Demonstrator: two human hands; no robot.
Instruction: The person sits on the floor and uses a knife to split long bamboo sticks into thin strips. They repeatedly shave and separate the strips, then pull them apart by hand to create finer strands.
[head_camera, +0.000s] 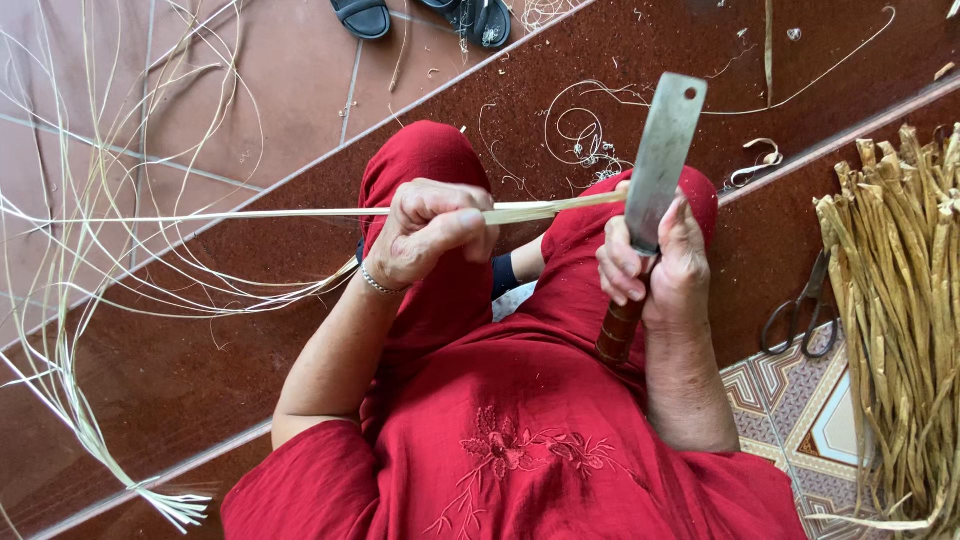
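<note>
Left hand (425, 232) grips a pale reed strip (300, 212); right hand (655, 265) grips a cleaver (663, 160).

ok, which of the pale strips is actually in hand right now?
The strip running level across the lap: the left hand pinches it and its end meets the knife held upright in the right hand. The loose strips lie unheld on the floor.

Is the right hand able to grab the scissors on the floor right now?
Probably not yet: the right hand is closed around the knife, so it is full. The scissors lie close beside it with nothing between them.
</note>
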